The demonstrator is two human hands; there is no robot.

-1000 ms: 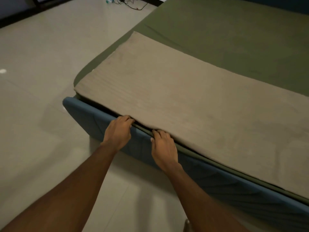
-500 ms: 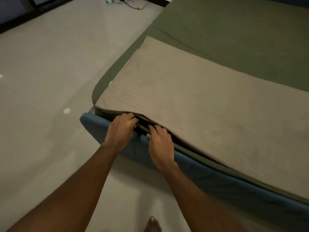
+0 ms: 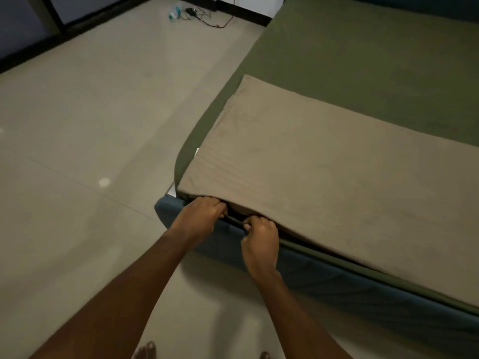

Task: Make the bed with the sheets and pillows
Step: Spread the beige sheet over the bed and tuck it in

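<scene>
Home bedroom, low bed [image 3: 363, 286] with olive sheet [image 3: 363, 47], tiled floor [image 3: 90, 125], charger cables [image 3: 207, 19] by wall

A pale tiled floor [image 3: 90, 125] spreads to a dark skirting board [image 3: 31, 49]. Near the far wall, a clear plastic bottle [image 3: 174, 13] lies just beside a small black device [image 3: 191, 12] trailing red cable [image 3: 219, 25].

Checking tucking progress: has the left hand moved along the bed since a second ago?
Yes. The left hand, gripping the blanket edge, has slid along the blue bed frame toward its corner.
</scene>
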